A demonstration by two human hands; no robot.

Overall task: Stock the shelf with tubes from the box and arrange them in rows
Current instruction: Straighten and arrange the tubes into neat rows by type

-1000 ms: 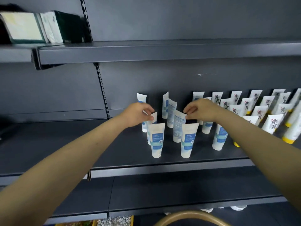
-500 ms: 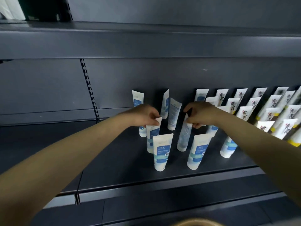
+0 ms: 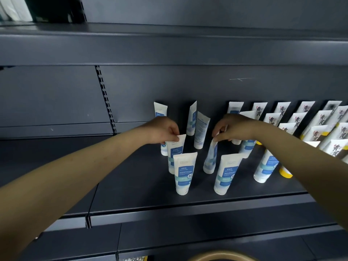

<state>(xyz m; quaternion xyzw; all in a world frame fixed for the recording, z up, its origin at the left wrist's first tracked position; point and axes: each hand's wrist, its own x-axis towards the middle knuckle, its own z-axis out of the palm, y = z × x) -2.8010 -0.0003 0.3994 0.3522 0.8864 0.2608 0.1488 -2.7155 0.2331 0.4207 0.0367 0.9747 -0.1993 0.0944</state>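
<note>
Several white tubes with blue labels stand cap-down on the dark shelf [image 3: 143, 196]. My left hand [image 3: 162, 130] pinches the top edge of one upright tube [image 3: 175, 153] in the second row. My right hand [image 3: 233, 129] pinches the top of another tube [image 3: 211, 159], which is turned edge-on and leans slightly. Two more blue-label tubes stand in front: one [image 3: 183, 174] at the left, one [image 3: 226, 174] at the right. The box is not in view.
White tubes with black characters and yellow caps [image 3: 318, 132] fill the right of the shelf in rows. Three blue-label tubes [image 3: 200, 130] stand at the back wall. An upper shelf [image 3: 169, 48] overhangs. A curved tan rim [image 3: 222, 256] shows at the bottom edge.
The view has tilted downward and moved closer. My right hand has turned its tube edge-on; my left hand still holds the top of its tube.
</note>
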